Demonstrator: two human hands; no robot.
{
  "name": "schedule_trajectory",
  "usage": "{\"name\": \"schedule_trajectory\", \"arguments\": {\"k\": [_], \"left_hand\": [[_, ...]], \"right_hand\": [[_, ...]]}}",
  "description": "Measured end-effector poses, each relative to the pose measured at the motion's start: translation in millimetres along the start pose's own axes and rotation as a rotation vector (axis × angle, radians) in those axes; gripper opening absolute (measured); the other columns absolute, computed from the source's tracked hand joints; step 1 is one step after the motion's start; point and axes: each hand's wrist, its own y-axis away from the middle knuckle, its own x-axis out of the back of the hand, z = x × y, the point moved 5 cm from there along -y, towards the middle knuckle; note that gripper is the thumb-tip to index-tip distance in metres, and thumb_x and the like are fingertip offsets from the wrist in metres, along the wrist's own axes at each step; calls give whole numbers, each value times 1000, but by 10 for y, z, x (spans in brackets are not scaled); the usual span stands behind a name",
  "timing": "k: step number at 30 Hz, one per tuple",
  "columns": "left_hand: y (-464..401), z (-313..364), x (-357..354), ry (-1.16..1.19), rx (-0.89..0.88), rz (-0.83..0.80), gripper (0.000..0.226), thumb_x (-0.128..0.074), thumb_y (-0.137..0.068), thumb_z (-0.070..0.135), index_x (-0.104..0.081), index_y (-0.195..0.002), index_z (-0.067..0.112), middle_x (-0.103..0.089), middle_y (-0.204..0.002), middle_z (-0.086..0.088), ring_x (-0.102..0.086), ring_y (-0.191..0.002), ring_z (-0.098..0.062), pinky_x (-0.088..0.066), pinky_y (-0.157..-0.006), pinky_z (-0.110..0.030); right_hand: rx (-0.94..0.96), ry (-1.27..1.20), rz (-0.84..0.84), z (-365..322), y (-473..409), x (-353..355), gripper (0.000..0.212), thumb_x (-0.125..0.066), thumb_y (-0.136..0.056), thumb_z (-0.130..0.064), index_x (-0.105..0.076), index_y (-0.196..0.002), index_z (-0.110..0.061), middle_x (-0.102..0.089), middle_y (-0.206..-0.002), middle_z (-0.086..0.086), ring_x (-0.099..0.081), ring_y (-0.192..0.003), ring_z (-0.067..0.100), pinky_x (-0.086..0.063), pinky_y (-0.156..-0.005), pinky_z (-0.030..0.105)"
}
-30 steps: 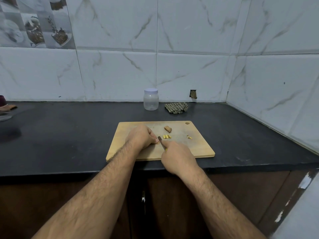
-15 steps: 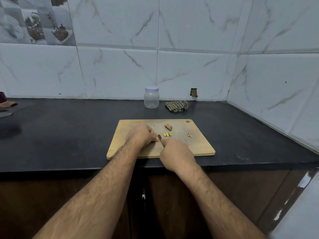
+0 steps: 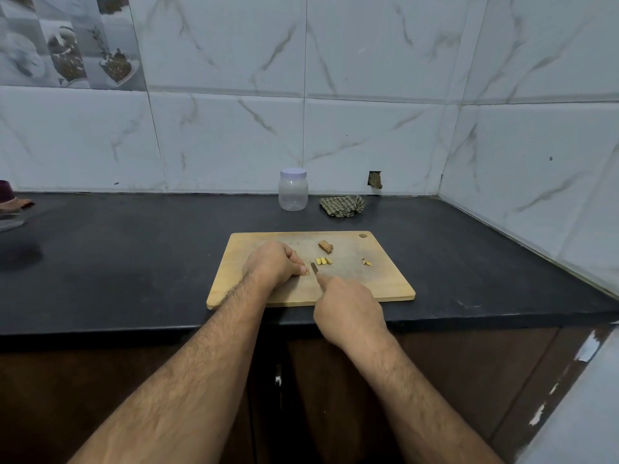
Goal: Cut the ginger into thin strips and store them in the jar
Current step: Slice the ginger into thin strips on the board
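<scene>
A wooden cutting board [image 3: 378,279] lies on the black counter. My left hand [image 3: 273,265] has its fingers curled over a small ginger piece [image 3: 305,273] and holds it down on the board. My right hand [image 3: 346,308] grips a small knife [image 3: 314,268]; its blade stands just right of my left fingertips. A few yellow cut slices [image 3: 323,261] lie right of the blade. A brown ginger chunk [image 3: 325,246] sits behind them, and small scraps [image 3: 366,262] lie further right. The clear plastic jar [image 3: 293,189] with a white lid stands closed at the back wall.
A crumpled checked cloth [image 3: 342,206] lies right of the jar. Objects sit at the counter's far left edge [image 3: 10,209]. Tiled walls close the back and the right side. The counter's front edge [image 3: 134,328] runs just below the board, with cabinet doors under it.
The view shifted slightly. The knife blade sits a little closer to my left fingertips; both hands stay in nearly the same place on the board.
</scene>
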Motion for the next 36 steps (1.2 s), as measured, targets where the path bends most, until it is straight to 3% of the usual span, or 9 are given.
{"name": "schedule_trajectory", "arguments": {"k": [5, 12, 19, 24, 30, 36], "left_hand": [[-9, 0, -1, -6, -3, 1, 17, -78, -81, 33, -70, -66, 31, -68, -84, 18, -60, -89, -4, -43, -67, -26], [-28, -14, -14, -8, -1, -2, 15, -79, -80, 34, -71, -67, 32, -70, -85, 17, -62, -89, -6, -49, -73, -28], [-41, -22, -12, 2, 6, -5, 15, -79, -79, 33, -72, -67, 31, -70, -83, 18, -62, -90, -6, -50, -75, -28], [-46, -15, -10, -5, 7, -6, 16, -79, -80, 34, -71, -66, 32, -69, -83, 19, -61, -90, -5, -46, -73, -27], [-82, -12, -6, 25, 24, -43, 10, -78, -81, 28, -74, -72, 28, -70, -85, 17, -61, -90, -5, -51, -83, -30], [-94, 15, 7, 39, 46, -74, 3, -78, -82, 21, -77, -84, 20, -67, -77, 18, -59, -82, -2, -47, -77, -24]], "right_hand": [[22, -22, 1, -20, -35, -10, 54, -43, -94, -12, -44, -145, -30, -63, -119, 5, -56, -110, 26, -43, -75, 33], [36, 11, -23, -38, -57, -14, 56, -43, -94, -12, -41, -147, -31, -61, -126, 6, -55, -115, 25, -48, -85, 36], [32, 124, -30, -116, -90, -24, 50, -47, -94, -9, -46, -140, -30, -61, -118, 6, -58, -109, 25, -43, -71, 33], [37, 162, -54, -60, 47, -49, 60, -47, -94, -7, -35, -149, -31, -60, -120, 7, -57, -110, 26, -44, -71, 35], [31, 81, -20, 3, 112, 7, 59, -48, -96, -12, -36, -150, -32, -61, -124, 4, -57, -113, 23, -51, -82, 37], [40, 44, 5, -15, 33, 5, 57, -43, -96, -14, -37, -150, -33, -61, -128, 3, -56, -116, 23, -49, -86, 37]]}}
